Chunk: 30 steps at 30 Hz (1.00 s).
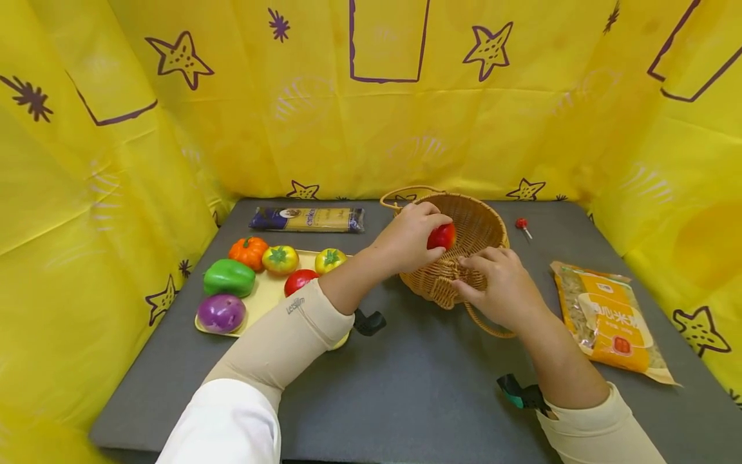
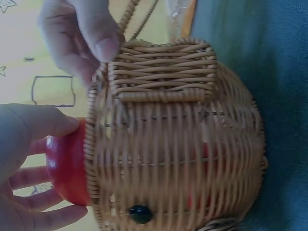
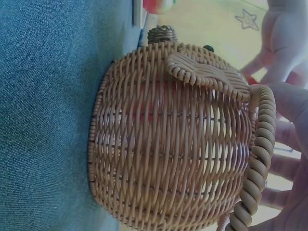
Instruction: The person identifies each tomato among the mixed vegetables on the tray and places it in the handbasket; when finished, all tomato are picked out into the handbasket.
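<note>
My left hand (image 1: 410, 237) holds a smooth red round fruit (image 1: 442, 236) at the mouth of a wicker basket (image 1: 478, 222). In the left wrist view, the fruit (image 2: 67, 166) is partly behind the rim, with the thumb and spread fingers around it. My right hand (image 1: 505, 288) grips the basket's near right rim, thumb outside by a woven ear-like flap (image 2: 163, 72) and fingers over the inner side. Red shapes show dimly through the weave in both wrist views; what they are is unclear. A twisted handle (image 3: 260, 149) hangs beside the right hand.
Left of the basket, a yellow tray (image 1: 268, 293) bears a green pepper (image 1: 228, 278), a purple vegetable (image 1: 221, 314), an orange pumpkin (image 1: 248, 252) and other produce. Behind it lies a pasta packet (image 1: 307, 219). To the right are a red lollipop (image 1: 522, 223) and an orange food bag (image 1: 608, 319).
</note>
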Available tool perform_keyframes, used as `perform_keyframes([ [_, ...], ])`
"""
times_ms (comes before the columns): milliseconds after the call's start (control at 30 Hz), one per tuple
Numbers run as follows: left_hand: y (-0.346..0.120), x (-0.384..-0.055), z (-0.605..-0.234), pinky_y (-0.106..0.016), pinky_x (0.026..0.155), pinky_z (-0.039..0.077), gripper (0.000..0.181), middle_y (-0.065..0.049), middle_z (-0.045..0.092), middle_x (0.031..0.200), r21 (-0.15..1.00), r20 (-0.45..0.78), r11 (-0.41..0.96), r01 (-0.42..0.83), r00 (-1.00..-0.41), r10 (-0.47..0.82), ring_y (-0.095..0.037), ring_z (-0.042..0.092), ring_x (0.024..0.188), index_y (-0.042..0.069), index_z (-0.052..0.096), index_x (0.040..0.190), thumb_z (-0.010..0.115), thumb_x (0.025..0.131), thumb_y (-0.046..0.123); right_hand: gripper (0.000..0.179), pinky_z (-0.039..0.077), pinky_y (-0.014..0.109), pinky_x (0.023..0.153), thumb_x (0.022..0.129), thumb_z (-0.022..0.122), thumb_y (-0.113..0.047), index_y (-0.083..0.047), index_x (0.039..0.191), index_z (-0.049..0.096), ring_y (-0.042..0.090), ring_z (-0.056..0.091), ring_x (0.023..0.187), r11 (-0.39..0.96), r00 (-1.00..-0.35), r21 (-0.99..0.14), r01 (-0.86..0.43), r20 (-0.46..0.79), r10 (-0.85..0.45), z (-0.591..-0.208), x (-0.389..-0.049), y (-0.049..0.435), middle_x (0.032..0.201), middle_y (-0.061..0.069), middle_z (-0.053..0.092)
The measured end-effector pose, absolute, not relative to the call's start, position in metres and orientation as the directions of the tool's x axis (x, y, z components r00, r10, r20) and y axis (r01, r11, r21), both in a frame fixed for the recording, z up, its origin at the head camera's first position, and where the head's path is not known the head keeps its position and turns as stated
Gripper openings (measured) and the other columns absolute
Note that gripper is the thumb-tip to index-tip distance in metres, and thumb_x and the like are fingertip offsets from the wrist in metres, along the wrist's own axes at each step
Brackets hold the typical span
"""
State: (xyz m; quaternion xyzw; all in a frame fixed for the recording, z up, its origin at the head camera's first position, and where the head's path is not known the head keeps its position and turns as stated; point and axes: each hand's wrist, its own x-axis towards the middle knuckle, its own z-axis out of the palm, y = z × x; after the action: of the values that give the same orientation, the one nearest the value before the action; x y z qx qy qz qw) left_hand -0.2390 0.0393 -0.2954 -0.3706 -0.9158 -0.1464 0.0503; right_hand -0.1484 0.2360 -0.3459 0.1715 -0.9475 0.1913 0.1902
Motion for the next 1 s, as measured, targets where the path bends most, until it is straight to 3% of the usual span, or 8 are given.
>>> perform_keyframes([
  [267, 0.045, -0.244, -0.31, -0.038, 0.099, 0.055, 0.055, -0.006, 0.056, 0.139, 0.223, 0.178, 0.702, 0.676, -0.736, 0.653, -0.026, 0.052, 0.125, 0.02, 0.057, 0.146, 0.07, 0.095, 0.037, 0.036, 0.045, 0.059, 0.097, 0.087, 0.081, -0.026, -0.006, 0.117, 0.077, 0.045, 0.057, 0.107, 0.869, -0.87, -0.299, -0.394, 0.425, -0.248, -0.346, -0.148, 0.235, 0.109, 0.016, 0.069],
  [500, 0.042, -0.243, -0.311, -0.042, 0.112, 0.043, 0.061, -0.005, 0.049, 0.148, 0.24, 0.14, 0.714, 0.658, -0.751, 0.645, -0.028, 0.047, 0.136, 0.023, 0.049, 0.153, 0.067, 0.098, 0.043, 0.036, 0.045, 0.06, 0.097, 0.087, 0.081, -0.026, -0.006, 0.117, 0.076, 0.046, 0.057, 0.108, 0.869, -0.869, -0.297, -0.396, 0.428, -0.249, -0.347, -0.147, 0.235, 0.11, 0.017, 0.069],
  [800, 0.038, -0.244, -0.318, -0.043, 0.116, 0.039, 0.057, -0.006, 0.05, 0.148, 0.265, 0.215, 0.669, 0.695, -0.719, 0.661, -0.026, 0.048, 0.137, 0.02, 0.053, 0.149, 0.068, 0.098, 0.041, 0.035, 0.046, 0.058, 0.095, 0.086, 0.081, -0.025, -0.006, 0.116, 0.077, 0.045, 0.058, 0.104, 0.866, -0.861, -0.291, -0.406, 0.44, -0.256, -0.347, -0.147, 0.235, 0.109, 0.018, 0.069],
  [1000, 0.032, -0.243, -0.315, -0.048, 0.124, 0.027, 0.056, -0.007, 0.05, 0.149, 0.285, 0.26, 0.659, 0.696, -0.718, 0.646, -0.028, 0.045, 0.14, 0.02, 0.056, 0.148, 0.068, 0.097, 0.041, 0.037, 0.045, 0.059, 0.096, 0.085, 0.083, -0.024, -0.005, 0.115, 0.077, 0.046, 0.059, 0.104, 0.861, -0.844, -0.284, -0.423, 0.469, -0.26, -0.348, -0.149, 0.234, 0.111, 0.019, 0.071],
])
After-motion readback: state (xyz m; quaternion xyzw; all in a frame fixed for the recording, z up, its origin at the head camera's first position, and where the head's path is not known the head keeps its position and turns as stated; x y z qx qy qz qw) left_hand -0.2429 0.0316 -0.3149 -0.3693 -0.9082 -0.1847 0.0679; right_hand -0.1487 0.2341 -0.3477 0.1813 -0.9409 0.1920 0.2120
